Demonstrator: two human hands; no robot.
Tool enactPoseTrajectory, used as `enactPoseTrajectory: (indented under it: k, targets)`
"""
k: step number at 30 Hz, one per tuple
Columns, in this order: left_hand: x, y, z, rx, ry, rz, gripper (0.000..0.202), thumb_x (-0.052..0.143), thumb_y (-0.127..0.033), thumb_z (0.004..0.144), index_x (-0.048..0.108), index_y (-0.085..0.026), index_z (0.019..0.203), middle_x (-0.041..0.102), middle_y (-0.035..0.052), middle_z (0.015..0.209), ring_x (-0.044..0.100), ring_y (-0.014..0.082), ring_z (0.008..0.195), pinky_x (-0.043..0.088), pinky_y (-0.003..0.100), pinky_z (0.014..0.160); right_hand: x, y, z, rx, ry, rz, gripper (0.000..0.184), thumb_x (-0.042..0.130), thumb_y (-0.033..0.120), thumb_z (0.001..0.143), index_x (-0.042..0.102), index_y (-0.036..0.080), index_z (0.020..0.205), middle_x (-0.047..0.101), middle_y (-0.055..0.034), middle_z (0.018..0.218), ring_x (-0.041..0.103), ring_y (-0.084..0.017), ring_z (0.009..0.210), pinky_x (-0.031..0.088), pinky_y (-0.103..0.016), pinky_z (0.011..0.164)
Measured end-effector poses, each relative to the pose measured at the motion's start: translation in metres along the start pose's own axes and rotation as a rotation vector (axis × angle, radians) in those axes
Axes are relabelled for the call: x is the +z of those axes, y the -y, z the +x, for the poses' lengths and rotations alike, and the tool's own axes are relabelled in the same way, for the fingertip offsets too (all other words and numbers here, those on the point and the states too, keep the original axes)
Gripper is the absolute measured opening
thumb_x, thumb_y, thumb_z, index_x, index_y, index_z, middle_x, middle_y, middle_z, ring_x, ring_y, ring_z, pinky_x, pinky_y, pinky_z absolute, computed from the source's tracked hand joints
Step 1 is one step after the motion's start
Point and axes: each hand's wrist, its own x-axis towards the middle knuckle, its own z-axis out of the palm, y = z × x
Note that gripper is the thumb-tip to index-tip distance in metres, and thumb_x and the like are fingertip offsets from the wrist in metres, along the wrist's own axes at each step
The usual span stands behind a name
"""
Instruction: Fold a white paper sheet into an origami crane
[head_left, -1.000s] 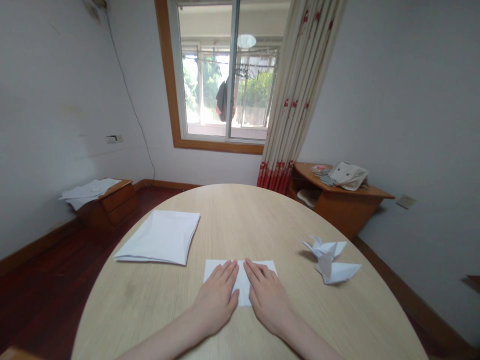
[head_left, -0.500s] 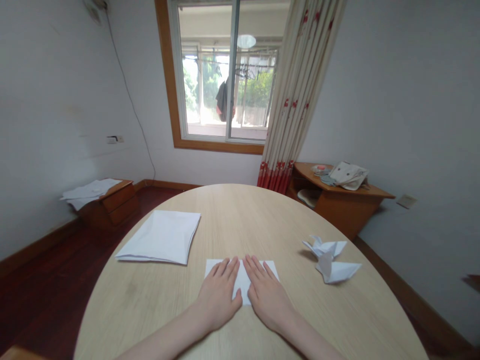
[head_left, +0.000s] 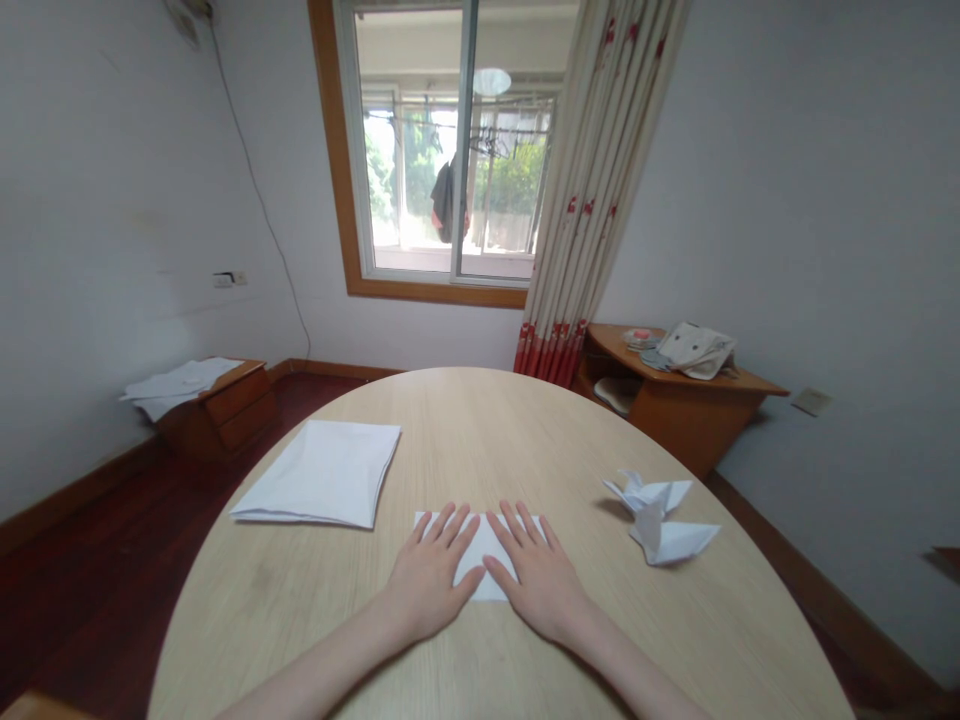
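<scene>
A folded white sheet of paper (head_left: pixel 480 545) lies flat on the round wooden table (head_left: pixel 465 440), near its front edge. My left hand (head_left: pixel 431 570) rests flat on the sheet's left half with fingers stretched out and spread. My right hand (head_left: pixel 540 575) lies flat on the right half, fingers likewise spread. The two thumbs nearly meet over the middle of the sheet. Both hands hold nothing; they press the paper against the table.
A stack of white paper (head_left: pixel 322 473) sits on the table's left. Two folded paper birds (head_left: pixel 656 515) stand at the right. A low wooden cabinet (head_left: pixel 217 400) is by the left wall, a wooden side table (head_left: pixel 675 395) with a bag by the curtain.
Both hands slid a little forward over the sheet and their fingers spread wider apart. The paper stayed in place.
</scene>
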Motion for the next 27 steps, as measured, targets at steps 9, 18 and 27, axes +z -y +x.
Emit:
enactPoseTrajectory:
  k: [9,18,27]
  targets:
    - [-0.003,-0.004,0.0,-0.066,0.009,0.018,0.059,0.04,-0.054,0.093,0.032,-0.028,0.146,0.027,0.0094,0.153,0.022,0.033,0.141,0.021,0.056,0.111,-0.008,0.0,-0.001,0.028,0.039,-0.02,0.06,0.031,0.057,0.095,0.031,0.027,0.146,0.022,-0.0088,0.154,0.016,-0.028,0.142,0.018,-0.053,0.114]
    - [0.001,-0.001,0.0,-0.006,-0.056,0.036,0.06,0.04,-0.055,0.092,0.035,-0.025,0.144,0.029,0.0107,0.152,0.021,0.0316,0.141,0.018,0.056,0.112,0.002,-0.004,-0.001,-0.003,-0.045,-0.034,0.057,0.033,0.057,0.094,0.034,0.03,0.145,0.028,-0.008,0.153,0.021,-0.029,0.142,0.02,-0.055,0.112]
    - [-0.002,-0.004,0.002,-0.001,-0.002,0.04,0.066,0.037,-0.052,0.093,0.034,-0.01,0.144,0.031,0.0151,0.15,0.027,0.0286,0.139,0.023,0.048,0.113,-0.001,-0.002,-0.001,0.01,-0.015,-0.029,0.064,0.03,0.058,0.095,0.033,0.019,0.145,0.026,-0.0098,0.152,0.02,-0.027,0.142,0.02,-0.052,0.114]
